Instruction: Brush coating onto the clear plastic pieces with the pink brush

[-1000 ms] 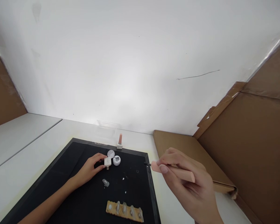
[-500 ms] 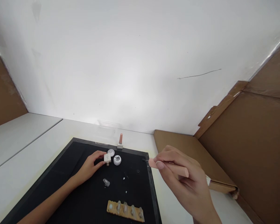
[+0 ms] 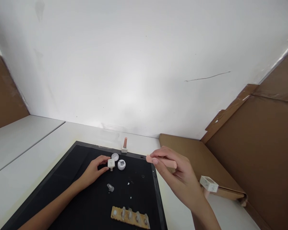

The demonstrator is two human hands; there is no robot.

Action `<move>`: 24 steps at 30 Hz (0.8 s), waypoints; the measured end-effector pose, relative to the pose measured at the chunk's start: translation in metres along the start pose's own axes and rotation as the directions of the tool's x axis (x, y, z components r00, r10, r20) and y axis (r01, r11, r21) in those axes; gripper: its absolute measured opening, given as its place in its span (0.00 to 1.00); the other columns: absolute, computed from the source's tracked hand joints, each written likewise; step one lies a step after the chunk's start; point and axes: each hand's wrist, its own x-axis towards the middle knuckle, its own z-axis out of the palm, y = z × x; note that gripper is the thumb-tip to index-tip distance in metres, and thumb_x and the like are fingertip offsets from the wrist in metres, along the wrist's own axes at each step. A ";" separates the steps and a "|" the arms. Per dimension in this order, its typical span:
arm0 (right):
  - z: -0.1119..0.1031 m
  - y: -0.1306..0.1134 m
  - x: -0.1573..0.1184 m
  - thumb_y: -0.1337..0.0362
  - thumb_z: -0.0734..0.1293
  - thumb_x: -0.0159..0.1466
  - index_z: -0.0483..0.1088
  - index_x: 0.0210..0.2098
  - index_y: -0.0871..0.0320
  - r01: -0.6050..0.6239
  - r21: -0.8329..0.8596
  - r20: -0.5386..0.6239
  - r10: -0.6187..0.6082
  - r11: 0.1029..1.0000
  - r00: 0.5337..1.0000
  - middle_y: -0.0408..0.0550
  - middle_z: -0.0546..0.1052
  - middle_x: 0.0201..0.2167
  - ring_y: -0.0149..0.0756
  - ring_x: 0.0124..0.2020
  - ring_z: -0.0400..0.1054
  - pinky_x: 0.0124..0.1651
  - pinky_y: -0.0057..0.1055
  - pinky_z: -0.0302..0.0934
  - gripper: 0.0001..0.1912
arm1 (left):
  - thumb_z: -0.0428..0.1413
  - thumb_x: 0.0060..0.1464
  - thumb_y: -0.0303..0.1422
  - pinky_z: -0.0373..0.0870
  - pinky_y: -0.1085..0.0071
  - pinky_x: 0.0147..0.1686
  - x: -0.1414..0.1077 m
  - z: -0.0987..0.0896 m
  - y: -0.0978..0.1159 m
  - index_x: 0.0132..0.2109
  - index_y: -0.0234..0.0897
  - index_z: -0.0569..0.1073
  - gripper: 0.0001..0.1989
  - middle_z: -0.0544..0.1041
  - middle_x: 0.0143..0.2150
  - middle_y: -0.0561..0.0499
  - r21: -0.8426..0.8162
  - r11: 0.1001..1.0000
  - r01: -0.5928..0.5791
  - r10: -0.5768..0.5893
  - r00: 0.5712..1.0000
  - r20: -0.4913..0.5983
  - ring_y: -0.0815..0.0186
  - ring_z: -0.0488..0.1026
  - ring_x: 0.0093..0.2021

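My left hand [image 3: 93, 171] pinches a small white nail polish bottle [image 3: 111, 163] over the black mat, its uncapped neck pointing towards me. In my right hand [image 3: 176, 174] is a pink nail polish brush [image 3: 162, 161], gripped by its cap like a pen, with the dark bristles pointing left over the mat's far right edge. Just right of the bottle stands an open white jar [image 3: 121, 164], holding something greyish. Its apparent lid [image 3: 115, 157] lies behind. A clear nail tip [image 3: 110, 187] rests on the mat. Nearer me, a tan strip [image 3: 118, 214] carries several clear nail tips.
Another pink-capped polish bottle [image 3: 124, 147] stands at the mat's far edge. A white bottle [image 3: 209, 184] with a pink part below it shows right of my right wrist. A flat cardboard box [image 3: 180, 145] lies at the right, beside a tall cardboard wall [image 3: 266, 137].
My right hand has moved left and slightly away from me with the brush, uncovering the white bottle at the right. My left hand keeps its hold on the bottle.
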 end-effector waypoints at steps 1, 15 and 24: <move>0.000 0.000 0.000 0.67 0.63 0.64 0.70 0.29 0.55 -0.001 -0.002 -0.002 0.001 1.000 1.000 0.42 0.72 0.22 0.30 0.21 0.62 0.22 0.26 0.57 0.07 | 0.56 0.53 0.29 0.72 0.58 0.54 0.000 0.000 0.000 0.51 0.39 0.74 0.16 0.76 0.50 0.46 0.004 1.000 0.004 -0.004 1.000 -0.001 0.58 0.75 0.50; 0.004 0.005 0.000 0.63 0.63 0.66 0.71 0.31 0.55 -0.096 -0.013 0.101 0.097 0.995 0.990 0.44 0.74 0.25 0.32 0.24 0.64 0.24 0.27 0.56 0.08 | 0.55 0.55 0.28 0.72 0.60 0.51 0.001 -0.004 0.009 0.51 0.41 0.76 0.16 0.77 0.49 0.47 0.058 0.998 -0.026 0.023 0.998 0.052 0.59 0.73 0.49; 0.036 0.017 0.001 0.64 0.65 0.64 0.72 0.30 0.57 -0.206 0.014 0.338 0.189 0.978 0.922 0.43 0.74 0.25 0.31 0.26 0.65 0.25 0.25 0.57 0.06 | 0.55 0.55 0.29 0.72 0.61 0.51 0.001 -0.003 0.005 0.53 0.41 0.74 0.18 0.76 0.49 0.46 0.044 0.999 -0.018 0.016 0.999 0.048 0.60 0.74 0.48</move>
